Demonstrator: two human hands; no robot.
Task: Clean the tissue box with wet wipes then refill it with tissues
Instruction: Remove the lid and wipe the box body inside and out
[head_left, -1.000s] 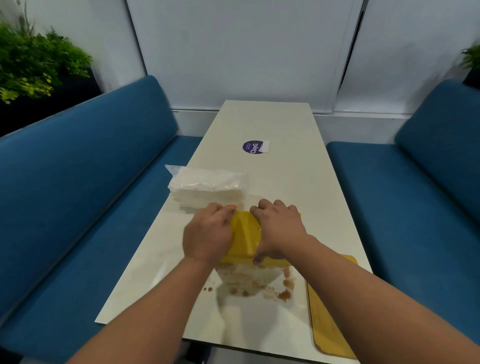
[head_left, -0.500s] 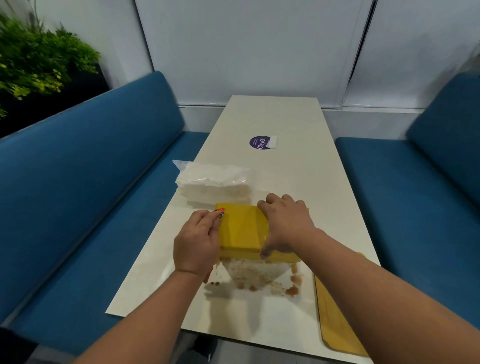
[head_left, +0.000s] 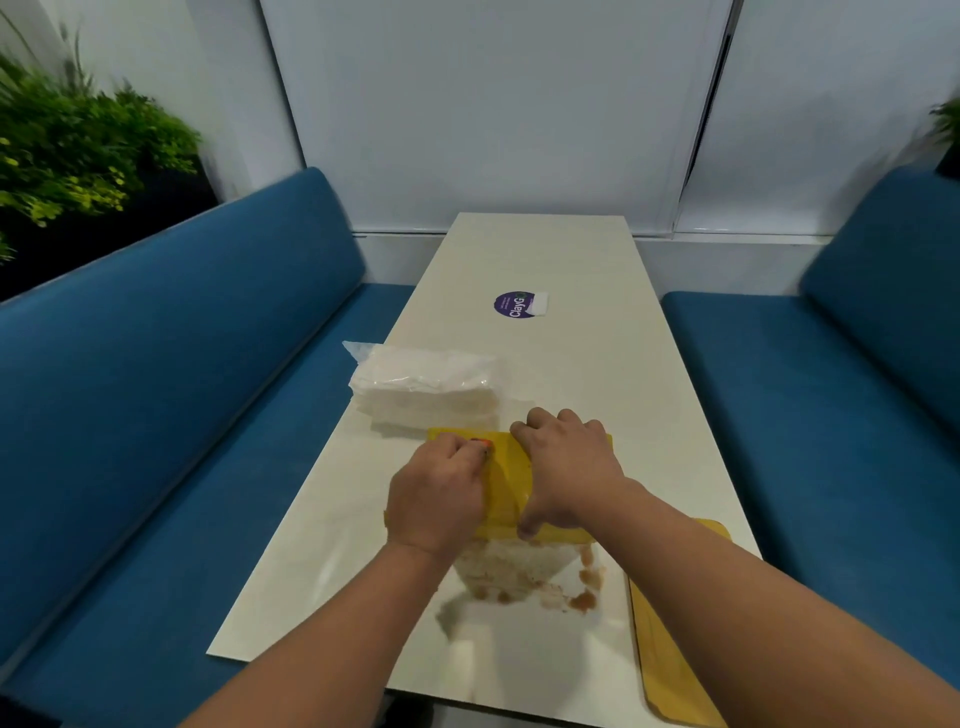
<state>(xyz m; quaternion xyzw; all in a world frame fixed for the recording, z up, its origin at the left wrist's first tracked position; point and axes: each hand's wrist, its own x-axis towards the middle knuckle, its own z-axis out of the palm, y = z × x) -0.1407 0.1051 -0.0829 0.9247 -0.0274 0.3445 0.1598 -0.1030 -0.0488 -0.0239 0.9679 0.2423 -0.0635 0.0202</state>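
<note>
Comparing with half a second ago, the left hand (head_left: 435, 493) has slid from the table beside the box back up onto the left part of the yellow tissue box (head_left: 511, 486); a second ago it sat there too. That back-and-forth reads as a wiping stroke, so the cleaning step appears to be under way and refilling not yet begun. The left fingers are curled nearly closed, knuckles up; whether a wet wipe is pinched beneath them cannot be told, since none shows. Just beyond the left hand lies the clear-wrapped tissue pack (head_left: 423, 387), its near edge close to the box's far edge. The box lies flat near the table's (head_left: 545, 260) near end, its long axis running left to right across the table, broad face up. The right hand (head_left: 566, 470) has not shifted: fingers spread and bent over the far edge, thumb on the near side, steadying the box. Brown stains (head_left: 540, 587) mark the table just in front. A flat yellow panel (head_left: 670, 670), probably the lid, lies at the near right corner.
</note>
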